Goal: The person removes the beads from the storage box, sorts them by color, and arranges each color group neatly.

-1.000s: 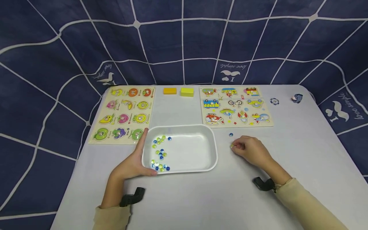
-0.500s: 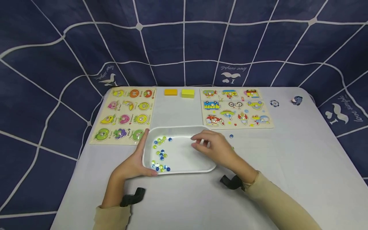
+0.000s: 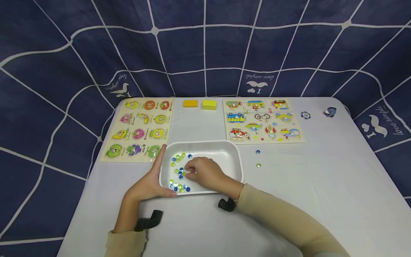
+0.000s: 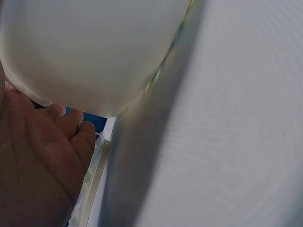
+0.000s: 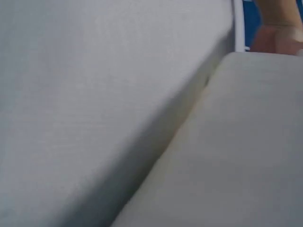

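Note:
In the head view, a white tray (image 3: 226, 162) holds several blue and yellow-green glass beads (image 3: 176, 184) along its left side. My left hand (image 3: 148, 184) grips the tray's left end, thumb on the near rim and fingers along the end toward the far corner. In the left wrist view its fingers curl beside the tray wall (image 4: 90, 52). My right hand (image 3: 207, 173) is over the tray's middle, thumb and index apart, their tips right at a green bead (image 3: 184, 174). On the table right of the tray lie a blue bead (image 3: 258, 152) and a green bead (image 3: 258, 165).
A fruit peg puzzle (image 3: 131, 123) lies at the back left, a vehicle peg puzzle (image 3: 264, 123) at the back right. Between them sit an orange block (image 3: 190, 104) and a yellow block (image 3: 209, 105). Farther right are a round chip (image 3: 305, 115) and a small blue figure (image 3: 330, 111).
My right hand has left the green bead on the table right of the tray and moved left over the tray to the beads there. My left hand stays on the tray's end.

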{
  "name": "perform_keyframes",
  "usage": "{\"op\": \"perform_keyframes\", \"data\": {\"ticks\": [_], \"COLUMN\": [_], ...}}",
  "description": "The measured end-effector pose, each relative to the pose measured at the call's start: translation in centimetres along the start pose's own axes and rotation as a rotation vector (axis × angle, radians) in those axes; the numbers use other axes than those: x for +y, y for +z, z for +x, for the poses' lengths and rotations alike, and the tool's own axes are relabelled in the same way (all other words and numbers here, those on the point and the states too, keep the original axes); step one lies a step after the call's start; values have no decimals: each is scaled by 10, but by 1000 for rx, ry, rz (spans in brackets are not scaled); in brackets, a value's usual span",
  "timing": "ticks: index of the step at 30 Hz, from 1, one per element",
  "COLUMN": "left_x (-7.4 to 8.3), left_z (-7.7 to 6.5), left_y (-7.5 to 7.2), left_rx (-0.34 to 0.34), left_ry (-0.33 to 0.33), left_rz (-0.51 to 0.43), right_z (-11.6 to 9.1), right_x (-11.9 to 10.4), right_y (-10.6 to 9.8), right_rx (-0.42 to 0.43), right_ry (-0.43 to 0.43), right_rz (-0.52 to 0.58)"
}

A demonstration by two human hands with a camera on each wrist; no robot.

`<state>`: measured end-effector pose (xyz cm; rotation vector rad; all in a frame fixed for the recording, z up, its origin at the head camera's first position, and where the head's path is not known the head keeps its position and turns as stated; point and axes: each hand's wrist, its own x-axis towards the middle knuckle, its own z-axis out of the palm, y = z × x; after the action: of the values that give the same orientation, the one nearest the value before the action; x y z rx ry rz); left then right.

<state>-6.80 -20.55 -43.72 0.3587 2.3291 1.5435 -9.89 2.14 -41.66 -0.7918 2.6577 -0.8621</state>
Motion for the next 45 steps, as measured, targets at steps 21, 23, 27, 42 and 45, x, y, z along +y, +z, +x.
{"op": "perform_keyframes", "data": {"ticks": [21,23,27,42,45], "left_x": [0,0,0,-3,-3], "left_z": [0,0,1,1,2], "left_y": [1,1,2,3,2], "left_rx": [11,4,4,17,16], "left_ry": [13,15,12,-5,-5], "left_rz": [7,4,4,17,13], "right_z": [7,1,-17,-92,-110], "right_x": [-5,-5,-5,109,136], "right_y": [10,4,-19,-119,-120], "right_rx": [-6,27,124,333,312], "right_ry": [-92,-114,-177,-60,48], "right_rz": [-144,-103,12,69,19]}}
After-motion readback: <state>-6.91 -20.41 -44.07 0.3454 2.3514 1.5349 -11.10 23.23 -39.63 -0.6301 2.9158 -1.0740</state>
